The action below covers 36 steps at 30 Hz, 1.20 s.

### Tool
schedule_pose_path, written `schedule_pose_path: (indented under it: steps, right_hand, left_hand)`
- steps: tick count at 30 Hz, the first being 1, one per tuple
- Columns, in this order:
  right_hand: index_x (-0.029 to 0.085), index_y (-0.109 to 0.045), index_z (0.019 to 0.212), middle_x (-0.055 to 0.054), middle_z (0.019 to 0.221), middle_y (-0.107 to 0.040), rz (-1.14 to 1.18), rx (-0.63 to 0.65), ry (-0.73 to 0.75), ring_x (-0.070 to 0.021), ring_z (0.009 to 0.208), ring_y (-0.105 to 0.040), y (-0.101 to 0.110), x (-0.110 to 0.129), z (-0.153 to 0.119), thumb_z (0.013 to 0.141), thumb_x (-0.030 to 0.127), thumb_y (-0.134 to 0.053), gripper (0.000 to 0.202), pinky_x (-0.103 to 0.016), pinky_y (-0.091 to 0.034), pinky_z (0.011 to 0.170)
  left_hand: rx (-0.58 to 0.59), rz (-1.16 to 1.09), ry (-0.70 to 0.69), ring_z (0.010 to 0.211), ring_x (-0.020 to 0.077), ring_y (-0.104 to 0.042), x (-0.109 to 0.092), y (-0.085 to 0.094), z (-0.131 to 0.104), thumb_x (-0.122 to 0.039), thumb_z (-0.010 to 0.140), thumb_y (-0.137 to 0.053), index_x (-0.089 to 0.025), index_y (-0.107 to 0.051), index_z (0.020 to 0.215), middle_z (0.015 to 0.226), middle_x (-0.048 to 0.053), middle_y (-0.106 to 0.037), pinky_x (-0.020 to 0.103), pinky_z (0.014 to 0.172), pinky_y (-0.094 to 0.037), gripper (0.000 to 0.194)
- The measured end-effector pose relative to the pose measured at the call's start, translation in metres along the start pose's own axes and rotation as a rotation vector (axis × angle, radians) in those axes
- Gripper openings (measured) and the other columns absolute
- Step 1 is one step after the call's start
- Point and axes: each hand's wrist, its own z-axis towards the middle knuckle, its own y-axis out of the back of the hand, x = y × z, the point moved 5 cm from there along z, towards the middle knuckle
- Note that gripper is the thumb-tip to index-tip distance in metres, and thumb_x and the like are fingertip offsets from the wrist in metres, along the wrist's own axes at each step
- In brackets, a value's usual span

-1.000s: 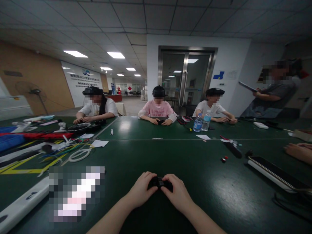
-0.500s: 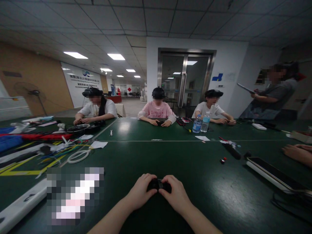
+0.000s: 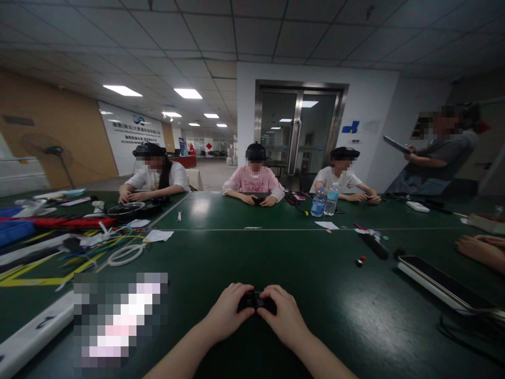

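Note:
Close in front of me, a small black object (image 3: 258, 301) with a blocky middle sits between my two hands, just above or on the green table (image 3: 205, 258); which, I cannot tell. My left hand (image 3: 228, 310) is closed on its left end, thumb below and fingers curled over the top. The right end is gripped the same way by my right hand (image 3: 284, 315). Fingers cover both ends, and its exact kind does not show.
A white power strip (image 3: 39, 329) lies left, beside a blurred-out patch. Cables (image 3: 126, 255) and tools crowd the far left. At right are a phone (image 3: 437, 279), a small red-black part (image 3: 360, 261) and another person's hands (image 3: 479, 247). Bottles (image 3: 319, 202) stand farther back; several people sit opposite.
My hands and the black object keep almost the same place and grip. The view has shifted very slightly.

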Motion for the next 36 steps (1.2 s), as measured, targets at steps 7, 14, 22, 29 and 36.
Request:
schedule_pose_path:
  steps: [7,14,22,29,36]
  right_hand:
    - [0.027,-0.06,0.089,0.0,0.105,-0.058,-0.01,0.008,0.017,-0.0196,0.102,-0.053,-0.002,-0.002,0.003,0.073,0.027,-0.058,0.016,-0.036,-0.036,0.091]
    - [0.026,-0.059,0.089,0.0,0.105,-0.058,-0.02,0.004,0.023,-0.0184,0.102,-0.052,-0.002,-0.002,0.003,0.073,0.025,-0.058,0.016,-0.033,-0.035,0.09]
    - [0.026,-0.058,0.092,0.001,0.104,-0.058,0.03,0.017,-0.002,-0.0176,0.101,-0.053,0.0,-0.002,0.002,0.077,0.028,-0.054,0.015,-0.032,-0.037,0.09]
    - [0.027,-0.056,0.099,0.0,0.1,-0.061,0.177,-0.103,-0.074,-0.0186,0.099,-0.057,0.001,-0.015,0.003,0.081,0.03,-0.047,0.021,-0.031,-0.044,0.083]
    - [0.024,-0.052,0.109,-0.004,0.106,-0.061,0.231,-0.278,-0.109,-0.0205,0.101,-0.057,0.017,-0.03,0.003,0.082,0.033,-0.044,0.029,-0.035,-0.046,0.085]
  left_hand:
    - [0.02,-0.015,0.003,0.108,0.021,-0.048,0.001,-0.001,0.001,-0.033,0.078,-0.057,-0.025,-0.05,0.119,0.116,0.004,-0.053,0.034,0.094,-0.037,0.042]
    - [0.01,-0.015,-0.017,0.107,0.0208,-0.048,0.002,-0.002,0.002,-0.033,0.077,-0.059,-0.025,-0.05,0.121,0.116,0.004,-0.053,0.034,0.094,-0.037,0.046]
    - [0.031,-0.038,0.003,0.106,0.0198,-0.048,-0.002,0.001,0.001,-0.032,0.079,-0.056,-0.024,-0.051,0.12,0.115,0.004,-0.053,0.032,0.094,-0.038,0.042]
    - [0.028,-0.047,0.031,0.108,0.0201,-0.047,-0.003,0.003,-0.001,-0.034,0.08,-0.055,-0.025,-0.05,0.121,0.117,0.004,-0.053,0.034,0.095,-0.038,0.042]
    - [0.036,-0.043,0.052,0.11,0.0197,-0.047,0.0,0.001,0.0,-0.031,0.08,-0.054,-0.024,-0.049,0.123,0.12,0.004,-0.051,0.034,0.097,-0.038,0.044]
